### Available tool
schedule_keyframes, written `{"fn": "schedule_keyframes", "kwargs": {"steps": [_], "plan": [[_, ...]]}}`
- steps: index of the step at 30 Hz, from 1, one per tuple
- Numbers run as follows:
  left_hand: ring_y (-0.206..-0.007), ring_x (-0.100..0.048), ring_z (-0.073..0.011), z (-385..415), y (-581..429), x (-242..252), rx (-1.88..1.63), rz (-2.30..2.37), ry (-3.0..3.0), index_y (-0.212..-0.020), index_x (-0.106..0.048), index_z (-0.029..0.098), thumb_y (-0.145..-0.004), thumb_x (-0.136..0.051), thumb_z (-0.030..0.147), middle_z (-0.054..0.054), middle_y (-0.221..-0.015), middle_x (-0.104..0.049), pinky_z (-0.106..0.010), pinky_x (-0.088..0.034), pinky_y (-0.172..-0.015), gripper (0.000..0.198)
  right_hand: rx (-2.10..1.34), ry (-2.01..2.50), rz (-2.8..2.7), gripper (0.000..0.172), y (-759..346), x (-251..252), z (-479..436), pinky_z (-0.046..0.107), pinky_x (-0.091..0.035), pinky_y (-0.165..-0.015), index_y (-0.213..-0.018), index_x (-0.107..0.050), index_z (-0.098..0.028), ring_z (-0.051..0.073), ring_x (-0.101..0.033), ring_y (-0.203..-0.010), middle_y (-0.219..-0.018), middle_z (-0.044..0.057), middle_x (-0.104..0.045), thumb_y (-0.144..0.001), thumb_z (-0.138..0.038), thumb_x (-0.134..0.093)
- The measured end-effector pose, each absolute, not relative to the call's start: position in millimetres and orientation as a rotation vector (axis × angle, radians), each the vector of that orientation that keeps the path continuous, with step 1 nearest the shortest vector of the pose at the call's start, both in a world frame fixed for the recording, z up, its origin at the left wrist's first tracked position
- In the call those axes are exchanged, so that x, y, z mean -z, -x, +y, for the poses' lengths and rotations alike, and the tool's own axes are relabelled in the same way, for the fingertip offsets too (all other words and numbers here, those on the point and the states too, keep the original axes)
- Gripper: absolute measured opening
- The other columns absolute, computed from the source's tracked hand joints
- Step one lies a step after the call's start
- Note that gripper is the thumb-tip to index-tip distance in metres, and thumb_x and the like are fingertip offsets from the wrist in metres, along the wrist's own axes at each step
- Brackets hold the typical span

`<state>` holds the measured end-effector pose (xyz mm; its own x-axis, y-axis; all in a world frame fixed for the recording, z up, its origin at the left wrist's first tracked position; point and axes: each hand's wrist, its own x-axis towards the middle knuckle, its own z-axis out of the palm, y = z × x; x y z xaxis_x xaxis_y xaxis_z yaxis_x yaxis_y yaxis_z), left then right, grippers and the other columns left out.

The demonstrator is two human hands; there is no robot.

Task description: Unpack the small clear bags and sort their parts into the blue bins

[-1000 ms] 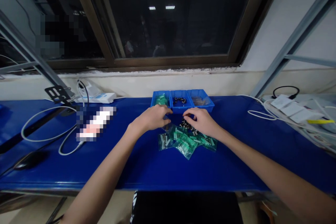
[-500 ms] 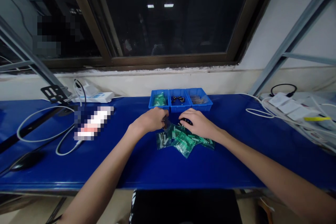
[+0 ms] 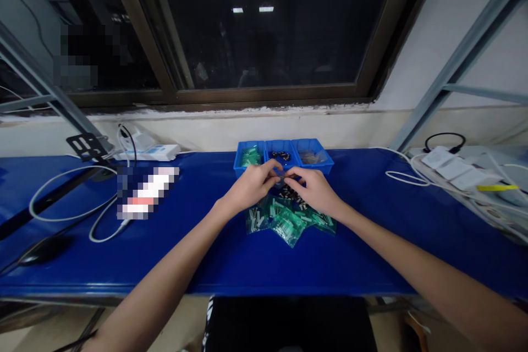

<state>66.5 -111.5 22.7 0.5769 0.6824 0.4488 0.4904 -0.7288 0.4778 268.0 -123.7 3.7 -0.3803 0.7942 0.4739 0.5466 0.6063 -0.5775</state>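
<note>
Blue-topped bench (image 3: 124, 264) carries at its far edge, centre, a blue plastic tray (image 3: 284, 143) of three square compartments: green-marked bagged items at left, small dark parts in the middle, and a clear bag of brownish pieces at right. Nearer the front edge lie overlapping clear plastic bags (image 3: 289, 225) with green-and-white contents, topped by a heap of small dark parts (image 3: 291, 193), partly covered by the hands. Left hand (image 3: 251, 186) and right hand (image 3: 315, 191) are together just before the tray, fingertips meeting around a small translucent item (image 3: 280, 175); its shape and whether it is gripped are hard to make out.
</note>
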Motion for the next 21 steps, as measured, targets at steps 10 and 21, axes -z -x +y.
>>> {"fn": "schedule_keyframes", "kwargs": {"steps": [10, 21], "plan": [[-0.075, -0.06, -0.015, -116.1, -75.3, -16.3, -0.91, 0.992, -2.506, -0.094, -0.061, 0.017, -0.094, -0.047, 0.025, -0.004, -0.088, -0.067, -0.029, -0.044, -0.064, 0.016, -0.34, 1.053, -2.046, 0.014, -271.7, -7.1, -121.9, 0.026, -0.038, -0.06, -0.076, -0.065, -0.019, 0.013, -0.056, -0.06, -0.069, -0.002, -0.066, -0.089, -0.019, -0.059], [-0.066, -0.057, -0.0112, -108.0, -77.0, -8.2, -0.924, 1.01, -2.241, -0.088, -0.063, 0.015, -0.088, -0.051, 0.024, -0.002, -0.079, -0.068, -0.026, -0.044, -0.062, 0.015, -0.49, 1.045, -2.006, 0.014, -267.3, -4.8, -124.1, 0.026, -0.041, -0.06, -0.08, -0.062, -0.019, 0.013, -0.057, -0.062, -0.069, 0.0, -0.064, -0.09, -0.023, -0.054]]}}
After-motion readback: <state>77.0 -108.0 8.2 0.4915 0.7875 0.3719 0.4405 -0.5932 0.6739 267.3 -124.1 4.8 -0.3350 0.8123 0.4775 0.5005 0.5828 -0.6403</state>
